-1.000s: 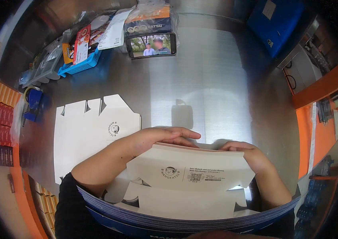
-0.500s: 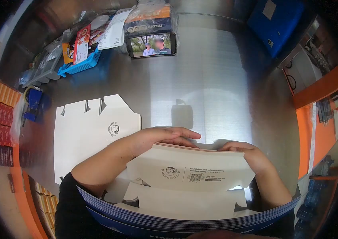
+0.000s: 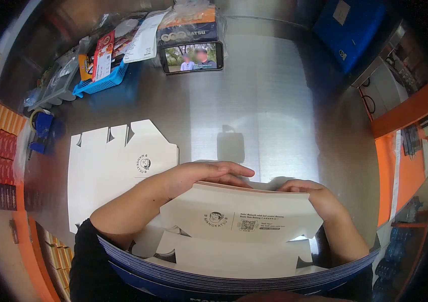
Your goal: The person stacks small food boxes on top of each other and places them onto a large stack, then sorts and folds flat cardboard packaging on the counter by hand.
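A stack of die-cut cardboard sheets (image 3: 244, 256), white inside with dark blue edges, stands tilted close to my body. Its top flap shows a round face logo and a small printed code. Behind the upper edge of that flap, my left hand (image 3: 214, 173) rests with its fingers stretched out to the right. My right hand (image 3: 302, 187) is bent over the same edge at the right, its fingertips partly hidden behind the cardboard. Another flat white cardboard piece (image 3: 108, 166) with the same logo lies on the table at the left, partly under my left forearm.
A phone (image 3: 193, 58) playing a video leans on a plastic-wrapped box (image 3: 188, 25) at the back of the metal table (image 3: 254, 100). Left of it is a blue basket (image 3: 102, 83) of packets. A blue tape dispenser (image 3: 42, 128) stands far left, a blue panel (image 3: 350, 30) back right.
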